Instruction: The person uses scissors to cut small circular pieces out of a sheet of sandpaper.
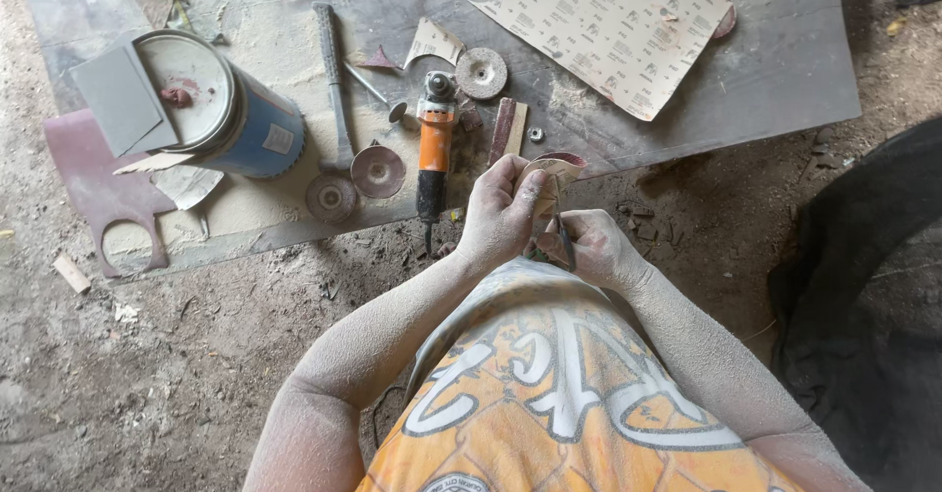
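Metal sheet (785,70) on the dirt floor (147,374), dusted with sawdust. Large sandpaper sheet (608,31) at 1 o'clock, printed backing up. Blue-sided tin (231,109) at 10 o'clock, lying tilted, a grey board (120,98) across its lid. Hammer (334,80) beside it; orange angle grinder (434,144) at 12 o'clock, two sanding discs (378,170) just left of it.

Both hands dust-coated, held close together above the person's lap, just below the sheet's edge. Left hand (498,215): fingers curled, thumb and fingers pinching a small curled sandpaper strip (554,173). Right hand (594,247): fingers closed around a thin dark tool (565,237), partly hidden; its kind cannot be told.
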